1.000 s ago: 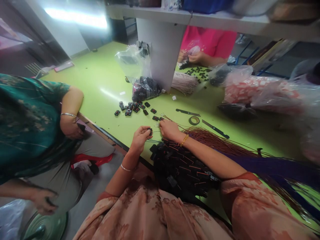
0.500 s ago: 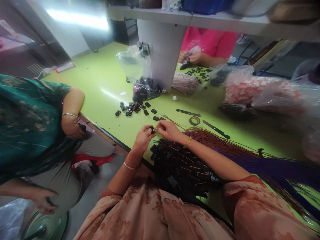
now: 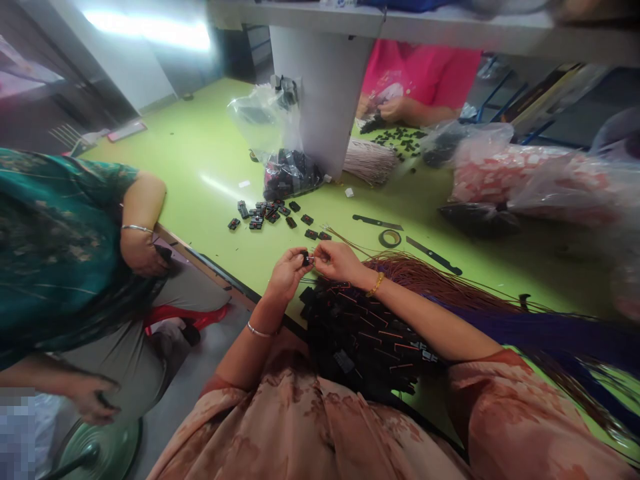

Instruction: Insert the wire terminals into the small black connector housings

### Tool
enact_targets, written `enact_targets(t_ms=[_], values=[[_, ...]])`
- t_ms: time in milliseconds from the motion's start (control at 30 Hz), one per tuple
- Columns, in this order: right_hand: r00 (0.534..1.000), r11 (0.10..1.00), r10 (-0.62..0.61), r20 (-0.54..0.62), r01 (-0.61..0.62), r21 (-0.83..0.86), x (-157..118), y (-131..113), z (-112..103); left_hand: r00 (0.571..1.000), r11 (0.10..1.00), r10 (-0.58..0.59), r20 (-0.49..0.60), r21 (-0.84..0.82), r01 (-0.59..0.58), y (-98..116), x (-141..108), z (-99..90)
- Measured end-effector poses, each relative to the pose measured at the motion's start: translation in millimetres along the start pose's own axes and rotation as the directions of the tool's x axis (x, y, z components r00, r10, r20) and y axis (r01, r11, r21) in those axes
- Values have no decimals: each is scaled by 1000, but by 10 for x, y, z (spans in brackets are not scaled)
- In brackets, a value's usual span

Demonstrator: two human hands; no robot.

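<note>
Between the thumb and fingers of my left hand (image 3: 287, 275) is a small black connector housing (image 3: 305, 258). My right hand (image 3: 340, 261) is closed in a pinch at the housing's right side, on thin wire ends (image 3: 313, 259) that are mostly hidden by the fingers. Just beyond both hands lie loose black connector housings (image 3: 257, 217), some with red parts. Under my right forearm spreads a heap of black connectors (image 3: 360, 333) on wires, and brown wires (image 3: 425, 277) and dark blue wires (image 3: 525, 343) run off to the right.
On the green table (image 3: 200, 147) lie a roll of black tape (image 3: 389, 238) and two dark flat strips (image 3: 434, 255). A plastic bag of black parts (image 3: 293, 175) leans on the white post (image 3: 325, 100). One person (image 3: 55, 247) sits at left; another (image 3: 420, 80) works opposite.
My hands stay together at the housing, with slight finger movement on the right. The view has shifted a little; the piles look the same.
</note>
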State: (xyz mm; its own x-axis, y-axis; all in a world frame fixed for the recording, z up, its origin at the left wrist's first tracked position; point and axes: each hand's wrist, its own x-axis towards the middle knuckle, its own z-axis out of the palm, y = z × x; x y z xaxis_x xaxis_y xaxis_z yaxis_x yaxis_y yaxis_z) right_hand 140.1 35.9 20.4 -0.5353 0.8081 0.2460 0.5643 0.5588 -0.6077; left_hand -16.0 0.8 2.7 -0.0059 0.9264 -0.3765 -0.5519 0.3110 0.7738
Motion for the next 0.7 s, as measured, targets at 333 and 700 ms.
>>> enact_targets(t_ms=[333, 700], values=[[998, 995, -5, 57, 10, -103, -16, 5, 19, 997, 999, 42, -68, 26, -40, -144, 24, 62], [996, 993, 10, 87, 1, -119, -19, 24, 29, 988, 993, 108, -108, 62, -102, -121, 8, 130]])
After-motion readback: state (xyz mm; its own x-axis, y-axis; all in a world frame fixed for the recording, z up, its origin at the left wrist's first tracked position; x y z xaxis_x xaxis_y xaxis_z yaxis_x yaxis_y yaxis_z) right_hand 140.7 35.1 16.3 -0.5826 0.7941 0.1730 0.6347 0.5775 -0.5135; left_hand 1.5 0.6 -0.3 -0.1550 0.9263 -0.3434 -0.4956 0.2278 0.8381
